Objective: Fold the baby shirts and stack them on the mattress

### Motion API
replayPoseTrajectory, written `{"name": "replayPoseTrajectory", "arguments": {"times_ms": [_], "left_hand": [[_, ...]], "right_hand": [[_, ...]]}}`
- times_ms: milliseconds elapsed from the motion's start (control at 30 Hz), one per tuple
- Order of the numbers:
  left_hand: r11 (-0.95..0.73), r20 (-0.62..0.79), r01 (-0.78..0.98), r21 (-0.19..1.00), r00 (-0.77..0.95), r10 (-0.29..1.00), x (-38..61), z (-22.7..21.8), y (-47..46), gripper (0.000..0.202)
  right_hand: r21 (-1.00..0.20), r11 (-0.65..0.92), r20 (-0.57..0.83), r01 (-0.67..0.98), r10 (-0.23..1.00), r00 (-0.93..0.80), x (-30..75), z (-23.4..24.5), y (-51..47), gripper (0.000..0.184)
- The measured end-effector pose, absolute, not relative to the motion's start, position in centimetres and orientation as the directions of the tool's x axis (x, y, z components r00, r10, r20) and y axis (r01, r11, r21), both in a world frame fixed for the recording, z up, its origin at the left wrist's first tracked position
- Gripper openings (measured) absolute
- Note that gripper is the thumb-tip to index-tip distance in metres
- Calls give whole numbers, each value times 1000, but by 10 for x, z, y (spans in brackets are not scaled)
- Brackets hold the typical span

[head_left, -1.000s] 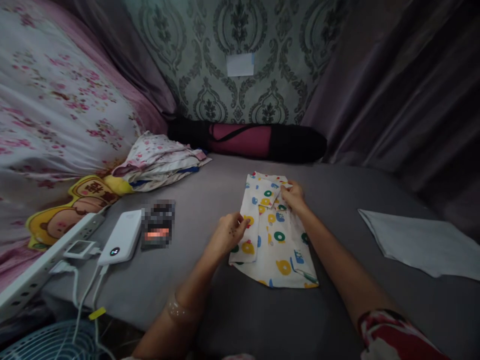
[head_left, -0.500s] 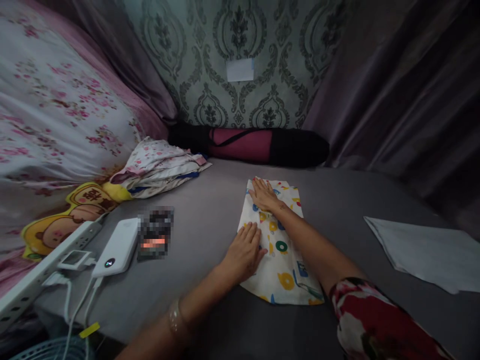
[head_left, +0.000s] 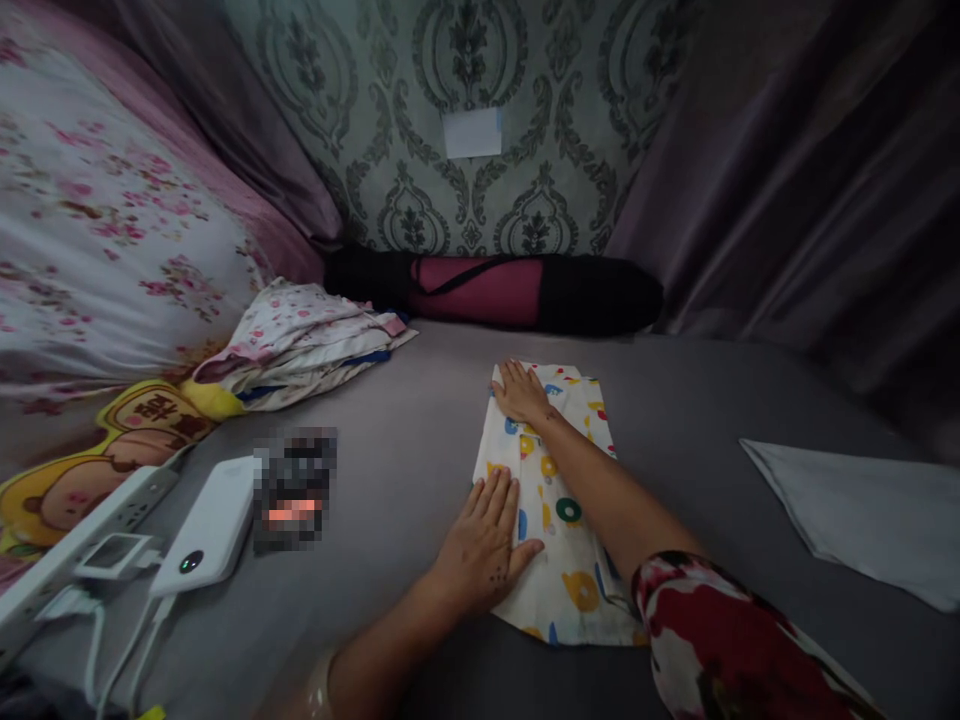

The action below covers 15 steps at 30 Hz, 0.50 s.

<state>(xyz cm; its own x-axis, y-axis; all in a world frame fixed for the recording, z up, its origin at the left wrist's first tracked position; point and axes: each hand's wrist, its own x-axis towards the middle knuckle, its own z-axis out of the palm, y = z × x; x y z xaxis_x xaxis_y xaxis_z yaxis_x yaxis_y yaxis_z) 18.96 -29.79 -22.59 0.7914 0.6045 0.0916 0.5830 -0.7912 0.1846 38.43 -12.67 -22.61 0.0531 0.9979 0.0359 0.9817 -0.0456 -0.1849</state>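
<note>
A white cloth garment (head_left: pixel 559 560) with yellow, blue, green and red prints lies folded into a long shape on the grey sheet (head_left: pixel 390 470). My left hand (head_left: pixel 487 540) rests flat on its left edge, thumb spread out to the right. Near the garment's far end, my right hand (head_left: pixel 521 392) lies flat with its fingers stretched out, and the right forearm crosses over the cloth. Part of the garment's right side is hidden under that forearm. Neither hand grasps anything.
To the left are a white power bank (head_left: pixel 206 530), a power strip (head_left: pixel 82 560) with cables, a yellow cartoon cushion (head_left: pixel 112 450) and piled clothes (head_left: pixel 307 340). A black and maroon long bag (head_left: pixel 480 290) lies along the wall. At right lies a folded pale cloth (head_left: pixel 862 510).
My left hand has spread its fingers and thumb a little and sits slightly lower in view. The right hand stays at the garment's far end. The camera view has shifted a little.
</note>
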Motion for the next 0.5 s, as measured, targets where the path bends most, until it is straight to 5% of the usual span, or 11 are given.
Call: {"name": "replayPoseTrajectory", "arguments": {"times_ms": [233,500], "left_hand": [[-720,53,612,326,749,660,187,-198,-294,65],[-717,66,614,331,743,666,183,-201,-291,62]], "right_hand": [[-217,-4,39,976,999,13,381,-213,-129,64],[-214,37,10,976,999,-36,363,-222,-131,67]]}}
